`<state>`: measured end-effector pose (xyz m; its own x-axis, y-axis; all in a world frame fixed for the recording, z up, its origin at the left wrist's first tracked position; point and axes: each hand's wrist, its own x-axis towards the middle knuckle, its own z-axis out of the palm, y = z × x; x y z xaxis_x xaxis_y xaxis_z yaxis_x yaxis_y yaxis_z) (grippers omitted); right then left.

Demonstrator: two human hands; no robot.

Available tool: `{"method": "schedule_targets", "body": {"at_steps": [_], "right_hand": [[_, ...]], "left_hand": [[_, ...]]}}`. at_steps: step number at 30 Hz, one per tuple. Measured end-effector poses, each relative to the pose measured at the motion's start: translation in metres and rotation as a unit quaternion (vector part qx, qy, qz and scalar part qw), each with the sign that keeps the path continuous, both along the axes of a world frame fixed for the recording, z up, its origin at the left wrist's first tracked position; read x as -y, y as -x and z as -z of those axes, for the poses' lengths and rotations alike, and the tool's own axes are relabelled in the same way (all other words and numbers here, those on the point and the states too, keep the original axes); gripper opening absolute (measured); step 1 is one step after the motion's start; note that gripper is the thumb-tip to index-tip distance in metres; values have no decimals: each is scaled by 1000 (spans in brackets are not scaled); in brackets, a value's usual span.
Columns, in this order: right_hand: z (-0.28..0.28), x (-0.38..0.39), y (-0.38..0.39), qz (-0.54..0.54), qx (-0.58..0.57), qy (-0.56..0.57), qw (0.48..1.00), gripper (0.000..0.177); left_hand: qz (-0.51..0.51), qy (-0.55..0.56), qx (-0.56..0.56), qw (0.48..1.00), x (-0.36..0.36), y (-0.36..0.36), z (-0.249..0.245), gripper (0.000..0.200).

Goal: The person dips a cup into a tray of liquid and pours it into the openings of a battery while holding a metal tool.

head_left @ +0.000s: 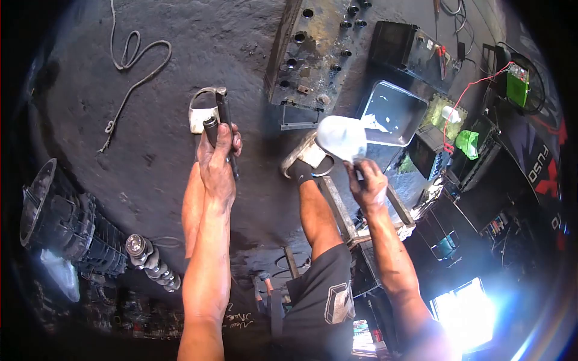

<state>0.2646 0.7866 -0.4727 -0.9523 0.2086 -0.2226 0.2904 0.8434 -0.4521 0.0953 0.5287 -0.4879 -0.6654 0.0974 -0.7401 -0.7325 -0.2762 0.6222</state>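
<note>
My left hand (220, 157) is closed around two dark cylindrical pieces, a longer rod (224, 107) and a shorter one (211, 125), held above my left sandal (198, 119). My right hand (368, 188) grips the lower end of a white, rounded, blurred object (342, 138); its exact kind I cannot tell. That white object partly overlaps my right sandal (313, 155) and the edge of a rectangular tray (400, 108) in this view. Inside the tray lie white scraps.
A metal block with round holes (319, 57) rests ahead, beside a black battery-like box (394, 48). Rope (129, 66) lies at far left. A gearbox housing (66, 225) and a shaft with lobes (153, 265) are left. A metal-framed stool (340, 207) stands near my right leg.
</note>
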Motion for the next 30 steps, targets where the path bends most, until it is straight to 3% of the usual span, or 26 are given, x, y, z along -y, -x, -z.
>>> {"method": "schedule_targets", "body": {"at_steps": [7, 12, 19, 30], "right_hand": [[2, 67, 44, -38, -7, 65, 997, 18], [4, 92, 68, -41, 8, 95, 995, 14], [11, 103, 86, -57, 34, 101, 993, 11], [26, 107, 100, 2, 43, 112, 993, 15]], "left_hand": [[38, 11, -17, 999, 14, 0, 2, 31], [3, 29, -3, 1000, 15, 5, 0, 33], [24, 5, -1, 1000, 28, 7, 1, 33], [3, 31, 3, 999, 28, 12, -4, 36]]}}
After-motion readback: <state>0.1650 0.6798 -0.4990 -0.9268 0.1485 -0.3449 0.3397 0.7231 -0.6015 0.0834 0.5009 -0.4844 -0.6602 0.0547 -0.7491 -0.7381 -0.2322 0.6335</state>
